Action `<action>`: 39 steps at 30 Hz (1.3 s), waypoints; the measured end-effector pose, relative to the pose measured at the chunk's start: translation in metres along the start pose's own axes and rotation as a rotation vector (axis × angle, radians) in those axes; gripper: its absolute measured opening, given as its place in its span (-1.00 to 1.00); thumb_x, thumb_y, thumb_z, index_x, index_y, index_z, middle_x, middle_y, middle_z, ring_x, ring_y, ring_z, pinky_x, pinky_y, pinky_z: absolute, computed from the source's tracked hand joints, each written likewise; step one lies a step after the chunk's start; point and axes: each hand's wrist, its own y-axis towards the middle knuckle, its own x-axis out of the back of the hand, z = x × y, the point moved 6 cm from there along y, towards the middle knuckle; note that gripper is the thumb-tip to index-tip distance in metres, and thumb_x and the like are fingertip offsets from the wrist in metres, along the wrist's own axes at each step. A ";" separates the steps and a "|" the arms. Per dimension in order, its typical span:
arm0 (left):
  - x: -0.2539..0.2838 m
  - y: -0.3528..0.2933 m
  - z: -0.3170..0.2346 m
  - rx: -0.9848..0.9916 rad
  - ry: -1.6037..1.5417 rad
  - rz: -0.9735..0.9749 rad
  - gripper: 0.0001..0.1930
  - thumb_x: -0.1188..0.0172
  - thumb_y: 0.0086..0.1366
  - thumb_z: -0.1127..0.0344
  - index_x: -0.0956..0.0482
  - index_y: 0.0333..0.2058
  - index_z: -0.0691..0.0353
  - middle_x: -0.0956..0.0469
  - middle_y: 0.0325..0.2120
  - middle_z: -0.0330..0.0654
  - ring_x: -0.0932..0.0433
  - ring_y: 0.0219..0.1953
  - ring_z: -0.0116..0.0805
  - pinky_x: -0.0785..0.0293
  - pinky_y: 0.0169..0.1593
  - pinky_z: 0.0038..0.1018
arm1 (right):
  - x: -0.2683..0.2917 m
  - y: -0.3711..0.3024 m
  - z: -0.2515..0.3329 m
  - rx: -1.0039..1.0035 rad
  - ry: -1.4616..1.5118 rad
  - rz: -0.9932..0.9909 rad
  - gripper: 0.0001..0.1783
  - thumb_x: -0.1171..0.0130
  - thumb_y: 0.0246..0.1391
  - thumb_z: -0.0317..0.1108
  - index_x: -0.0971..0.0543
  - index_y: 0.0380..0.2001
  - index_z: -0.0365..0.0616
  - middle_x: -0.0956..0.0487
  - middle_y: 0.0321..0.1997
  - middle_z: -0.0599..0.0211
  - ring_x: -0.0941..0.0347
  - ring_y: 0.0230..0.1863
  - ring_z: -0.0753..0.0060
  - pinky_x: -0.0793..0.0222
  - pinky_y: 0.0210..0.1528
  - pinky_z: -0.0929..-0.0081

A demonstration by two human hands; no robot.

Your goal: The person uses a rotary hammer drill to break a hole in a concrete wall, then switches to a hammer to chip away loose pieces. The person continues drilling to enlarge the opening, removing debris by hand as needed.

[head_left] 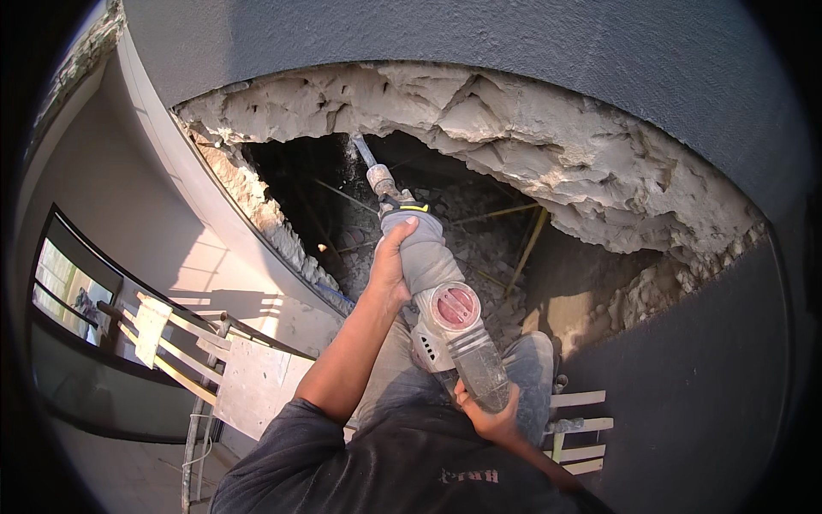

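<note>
A dusty grey demolition hammer [432, 274] runs from my body up into a jagged hole in the wall. My left hand [390, 264] wraps around its barrel, just below a collar with a yellow mark. At the rear end, my right hand [490, 413] grips the handle, which the tool's body partly hides. The steel chisel [364, 150] meets the lower edge of the broken masonry [462, 111] at the top of the hole. A little pale dust shows near its tip, though the exact contact is hard to make out.
Rubble [471, 244] and thin yellowish poles [524, 250] lie inside the dark hole. Dark grey wall [685, 385] surrounds it on the right. To the left stands scaffolding with a pale board [257, 385], beyond it a window [73, 278]. Wooden slats [582, 428] stick out near my right arm.
</note>
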 end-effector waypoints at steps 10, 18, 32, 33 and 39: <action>-0.016 0.003 -0.027 -0.037 -0.092 0.090 -0.52 -0.32 0.25 0.07 -0.48 0.00 0.29 -0.62 -0.30 0.07 -0.68 -0.33 -0.04 -0.71 -0.26 -0.13 | -0.006 0.025 0.065 0.038 -0.091 -0.006 -0.61 -0.43 -0.12 -0.44 -0.60 -0.17 -0.29 -0.71 -0.26 0.09 -0.71 -0.21 0.19 -0.56 -0.15 0.28; 0.017 0.014 -0.035 -0.062 -0.060 -0.007 -0.48 -0.35 0.20 0.10 -0.46 0.03 0.26 -0.60 -0.26 0.06 -0.67 -0.31 -0.03 -0.71 -0.26 -0.12 | -0.026 0.045 0.088 -0.030 0.035 0.006 -0.70 -0.35 0.05 -0.52 -0.62 -0.10 -0.29 -0.72 -0.22 0.19 -0.68 -0.16 0.38 -0.54 -0.05 0.37; -0.015 -0.022 -0.073 -0.116 0.045 -0.022 -0.47 -0.36 0.26 0.09 -0.44 0.07 0.31 -0.61 -0.26 0.05 -0.68 -0.31 -0.09 -0.71 -0.22 -0.18 | -0.025 0.037 0.073 -0.130 0.253 0.172 -0.79 -0.32 0.08 -0.56 -0.63 -0.17 -0.29 -0.70 -0.28 0.28 -0.64 -0.24 0.49 -0.55 -0.14 0.44; -0.018 -0.019 -0.077 -0.132 0.050 -0.011 -0.48 -0.36 0.27 0.10 -0.45 0.06 0.31 -0.61 -0.26 0.04 -0.68 -0.31 -0.11 -0.71 -0.22 -0.19 | -0.026 0.040 0.079 -0.113 0.285 0.152 -0.83 -0.26 0.09 -0.58 -0.62 -0.21 -0.29 -0.67 -0.32 0.31 -0.59 -0.29 0.51 -0.51 -0.19 0.47; -0.023 -0.011 -0.088 -0.193 0.117 -0.079 -0.56 -0.37 0.28 0.19 -0.50 0.02 0.31 -0.62 -0.27 -0.03 -0.69 -0.32 -0.17 -0.70 -0.23 -0.23 | -0.028 0.052 0.085 -0.161 0.490 0.112 -0.92 -0.13 0.15 -0.60 -0.57 -0.29 -0.31 -0.60 -0.43 0.28 -0.52 -0.42 0.49 -0.46 -0.28 0.46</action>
